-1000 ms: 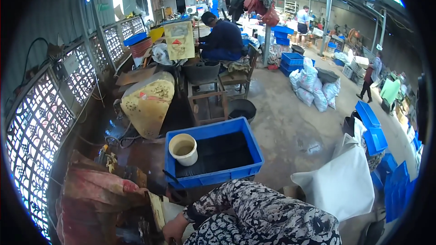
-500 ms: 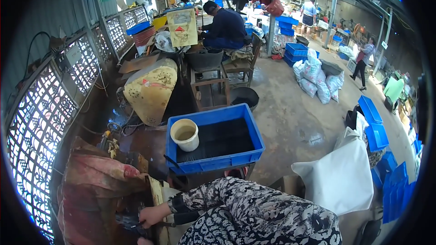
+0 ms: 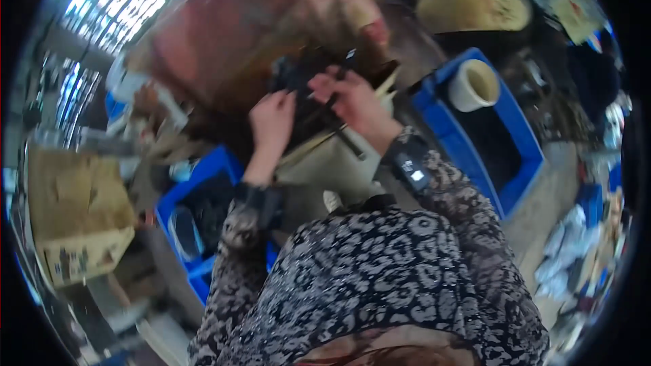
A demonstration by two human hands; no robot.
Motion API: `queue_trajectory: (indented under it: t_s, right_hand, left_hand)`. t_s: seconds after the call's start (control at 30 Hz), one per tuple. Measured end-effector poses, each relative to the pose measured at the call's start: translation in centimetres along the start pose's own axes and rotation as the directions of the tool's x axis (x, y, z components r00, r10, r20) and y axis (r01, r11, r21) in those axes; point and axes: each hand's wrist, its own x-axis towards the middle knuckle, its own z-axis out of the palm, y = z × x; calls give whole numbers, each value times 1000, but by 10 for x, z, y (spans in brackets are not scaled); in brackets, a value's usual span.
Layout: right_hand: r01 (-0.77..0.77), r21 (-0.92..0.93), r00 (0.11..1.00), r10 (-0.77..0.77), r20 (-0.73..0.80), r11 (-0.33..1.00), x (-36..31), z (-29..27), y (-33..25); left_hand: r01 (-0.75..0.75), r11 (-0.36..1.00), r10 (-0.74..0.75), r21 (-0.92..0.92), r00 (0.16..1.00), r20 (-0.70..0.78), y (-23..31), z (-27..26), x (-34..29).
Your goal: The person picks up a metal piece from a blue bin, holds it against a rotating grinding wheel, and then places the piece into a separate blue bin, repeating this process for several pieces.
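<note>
Both hands work at a dark, shadowed spot under a stained reddish cloth cover (image 3: pixel 224 34); motion smears the details. My left hand (image 3: pixel 272 123) is closed with its fingers curled, and what it may hold is hidden. To its right, my right hand (image 3: pixel 359 105) has its fingers bent around a slim dark rod (image 3: pixel 351 145), whose end sticks out toward me. Beyond the fingers lies a dark, blurred mass (image 3: pixel 308 71) that I cannot make out. A pale board (image 3: pixel 332 163) lies just below the hands.
At the right stands a blue crate (image 3: pixel 464 142) with dark contents and a cream bucket (image 3: pixel 475 86) inside. Another blue crate (image 3: pixel 173 203) holding dark things is at the left, near a cardboard box (image 3: pixel 81 196). A yellowish panel (image 3: pixel 471 0) stands at the top.
My view has swung down and turned toward the covered spot. Both hands now show fully, where before mainly the right one was seen. The crate with the bucket now appears at the right.
</note>
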Motion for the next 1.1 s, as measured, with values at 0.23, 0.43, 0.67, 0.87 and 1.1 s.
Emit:
queue_trajectory:
  t_s: [0.23, 0.43, 0.67, 0.87, 1.1]
  right_hand:
    - [12, 52, 998, -9, -59, 999, -8, 13, 31]
    - [31, -18, 997, -30, 68, 999, -9, 12, 28]
    - [34, -80, 997, -29, 71, 996, -7, 12, 36]
    - [-51, -102, 998, 53, 22, 993, 13, 1, 27]
    - [-124, -440, 991, 130, -15, 889, 13, 2, 5]
  left_hand:
    - [154, 987, -153, -48, 988, 34, 12, 2, -25]
    - [144, 984, -144, -105, 990, 8, 22, 6, -35]
    - [69, 995, -72, 71, 997, 37, 26, 9, -41]
    - [702, 542, -361, -462, 691, 627, 12, -17, -41]
    - [681, 325, -283, -656, 732, 619, -3, -37, -50]
